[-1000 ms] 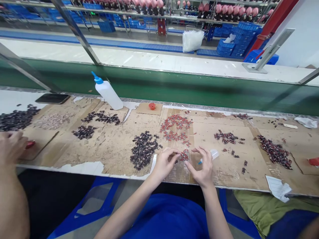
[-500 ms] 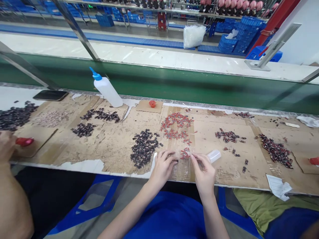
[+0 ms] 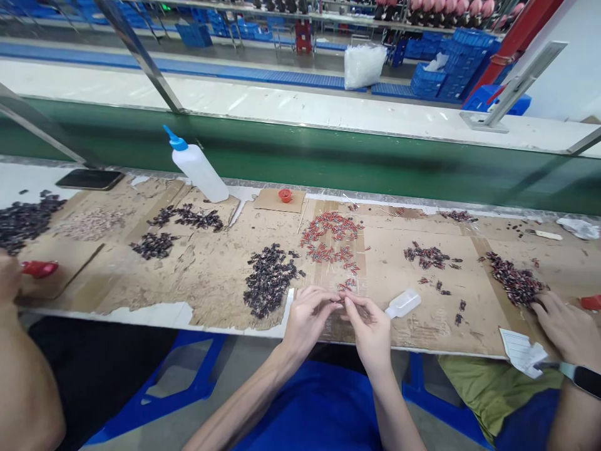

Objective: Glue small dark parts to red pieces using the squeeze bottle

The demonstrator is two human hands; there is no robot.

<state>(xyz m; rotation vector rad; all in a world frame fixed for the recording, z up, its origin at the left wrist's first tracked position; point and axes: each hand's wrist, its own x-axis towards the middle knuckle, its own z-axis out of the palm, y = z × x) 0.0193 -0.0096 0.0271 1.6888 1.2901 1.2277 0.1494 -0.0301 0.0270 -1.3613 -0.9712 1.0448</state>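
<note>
Left hand (image 3: 305, 314) and right hand (image 3: 373, 322) together at the near edge of the work surface, fingertips meeting. Thumb and forefinger of each drawn nearly closed; whether a part sits between them cannot be told — too small, partly hidden by the fingers.

Just beyond the fingertips: a small cluster of red pieces (image 3: 348, 285). Farther out in the same line, a larger scatter of red pieces (image 3: 331, 227), all lying on cardboard (image 3: 385, 275).

Left of the grip, near: a heap of black parts (image 3: 268, 282). Right of the grip, just beside the right hand: a small clear bottle (image 3: 404, 303), on its side.

Beyond and leftward: a red cup (image 3: 285, 196) and, farther, a white bottle with blue nozzle (image 3: 200, 172), standing.

Well right — a co-worker's hand (image 3: 566, 326), wristwatch (image 3: 586, 380) below it, at the edge of a dark red-and-black heap (image 3: 514, 280).
</note>
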